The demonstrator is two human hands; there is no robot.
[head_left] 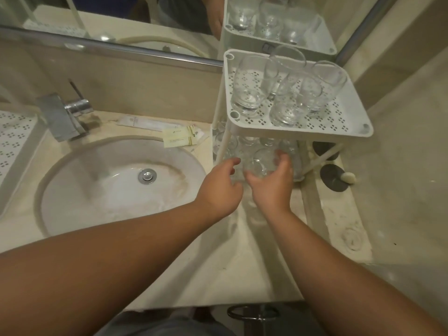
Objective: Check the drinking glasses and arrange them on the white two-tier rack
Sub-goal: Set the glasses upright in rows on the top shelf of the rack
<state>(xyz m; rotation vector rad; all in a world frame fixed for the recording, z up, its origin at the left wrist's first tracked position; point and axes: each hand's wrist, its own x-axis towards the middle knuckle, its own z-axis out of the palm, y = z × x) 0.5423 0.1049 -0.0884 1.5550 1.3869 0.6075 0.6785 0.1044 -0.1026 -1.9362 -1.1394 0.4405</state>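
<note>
The white two-tier rack (286, 122) stands on the beige desk (218, 263), just to the right of the round sink (116, 185) and against the mirror (97, 20). Its upper tier carries several clear drinking glasses (288, 90), most set upright on the perforated tray, one leaning across the tops of the others. More glasses (244, 144) sit crowded on the lower tier, seen through the open front.

Both of the person's arms reach toward that lower tier. The right hand (274, 185) has its grip curled around one glass (260, 163) at the front of the lower tier, fingers over its far side and thumb on the near side; the glass appears tilted. The left hand (220, 187) hovers just beside it, its grip loosely open with fingers bent toward the rack's front edge, holding nothing; whether its fingertips touch a glass cannot be told.

A chrome faucet (63, 115) stands behind the sink, with small paper packets (179, 137) lying on the desk between the faucet and the rack. Two dark round discs (333, 177) lie to the right of the rack.
</note>
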